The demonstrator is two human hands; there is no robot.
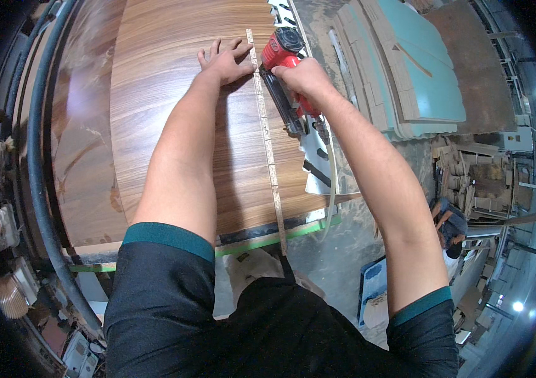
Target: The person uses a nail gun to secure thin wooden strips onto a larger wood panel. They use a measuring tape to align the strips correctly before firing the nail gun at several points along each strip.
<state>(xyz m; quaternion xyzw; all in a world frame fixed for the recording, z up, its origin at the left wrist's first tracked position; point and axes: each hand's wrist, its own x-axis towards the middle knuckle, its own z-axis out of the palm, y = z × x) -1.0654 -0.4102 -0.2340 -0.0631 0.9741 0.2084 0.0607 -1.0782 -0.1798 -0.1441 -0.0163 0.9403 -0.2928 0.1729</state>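
Observation:
My right hand (304, 77) is wrapped round the grip of a red and black nail gun (283, 60), with a pale air hose (332, 183) trailing from it toward me. The tool's head sits close against a long, narrow chipboard strip (266, 135). That strip runs from far to near over a wood-grain panel (173, 31), its near end reaching past the panel's edge. My left hand (222, 65) lies on the panel left of the strip, fingers spread, with fingertips touching the strip near the nail gun. The tool's tip is hidden.
A blue metal rail (42, 126) curves along the left of the work surface. Jagged white sheet material (318, 170) shows along the panel's right edge. Stacked turquoise-topped boards (428, 69) stand at the far right. Another person (450, 227) is beyond my right arm, among wood pieces.

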